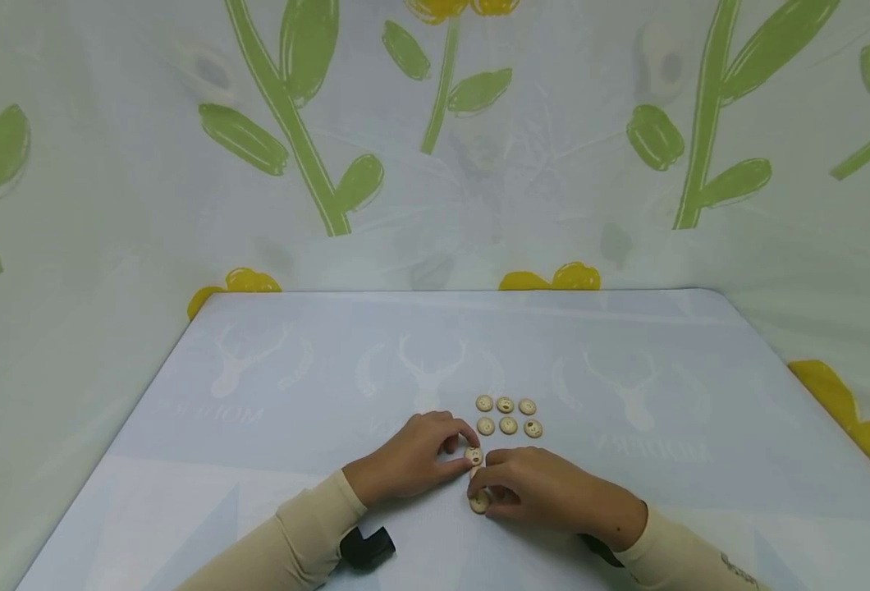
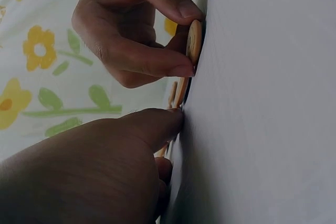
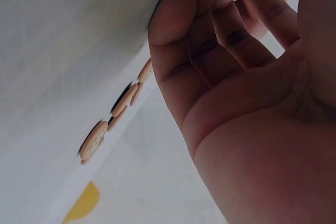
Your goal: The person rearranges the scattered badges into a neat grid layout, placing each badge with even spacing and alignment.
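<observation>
My left hand point(image 1: 422, 454) has its thumb and index finger at opposite sides of a small round wooden disc point(image 1: 473, 455) with a printed face. Just nearer to me, my right hand point(image 1: 542, 486) pinches another wooden disc point(image 1: 479, 501) by its edges; the left wrist view shows this disc point(image 2: 195, 40) between thumb and finger, low at the table. A third disc point(image 2: 181, 90) lies between these two, mostly hidden by my right fingers in the head view. In the right wrist view the right palm point(image 3: 247, 114) covers what its fingertips hold.
Beyond my hands, several more face discs lie flat in two short rows, among them one disc point(image 1: 508, 425) in the nearer row. They rest on a pale table point(image 1: 258, 410) with faint deer prints. A floral curtain point(image 1: 553, 189) hangs behind the far edge.
</observation>
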Demonstrator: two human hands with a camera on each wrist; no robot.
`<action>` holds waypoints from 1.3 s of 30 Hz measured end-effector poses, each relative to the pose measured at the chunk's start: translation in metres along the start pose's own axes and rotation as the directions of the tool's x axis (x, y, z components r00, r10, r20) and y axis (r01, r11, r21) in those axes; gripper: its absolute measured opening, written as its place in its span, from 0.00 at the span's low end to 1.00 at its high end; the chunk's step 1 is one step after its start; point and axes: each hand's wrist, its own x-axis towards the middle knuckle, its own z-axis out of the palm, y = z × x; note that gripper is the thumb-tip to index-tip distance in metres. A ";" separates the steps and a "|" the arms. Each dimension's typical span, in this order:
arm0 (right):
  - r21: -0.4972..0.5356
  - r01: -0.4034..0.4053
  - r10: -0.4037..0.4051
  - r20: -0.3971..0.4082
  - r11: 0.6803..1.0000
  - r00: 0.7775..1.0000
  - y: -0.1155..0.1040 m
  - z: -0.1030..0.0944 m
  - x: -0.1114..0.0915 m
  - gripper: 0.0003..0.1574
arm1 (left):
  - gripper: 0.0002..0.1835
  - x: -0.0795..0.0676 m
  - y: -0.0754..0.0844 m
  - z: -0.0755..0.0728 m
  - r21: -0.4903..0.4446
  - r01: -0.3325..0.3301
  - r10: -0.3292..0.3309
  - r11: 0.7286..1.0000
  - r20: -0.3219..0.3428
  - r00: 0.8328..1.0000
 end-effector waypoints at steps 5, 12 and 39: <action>-0.010 -0.011 0.011 0.008 1.000 1.000 0.000 0.000 0.001 0.09 | 0.09 0.000 0.000 0.001 0.008 -0.006 0.006 1.000 -0.007 1.000; 0.014 -0.041 0.040 0.040 0.999 0.998 -0.001 0.001 0.003 0.07 | 0.09 -0.001 -0.001 0.002 0.013 -0.012 0.012 1.000 -0.015 1.000; -0.002 -0.118 0.118 -0.014 0.993 0.993 0.005 -0.015 -0.003 0.08 | 0.10 -0.001 0.000 0.000 0.011 -0.011 0.011 1.000 -0.002 1.000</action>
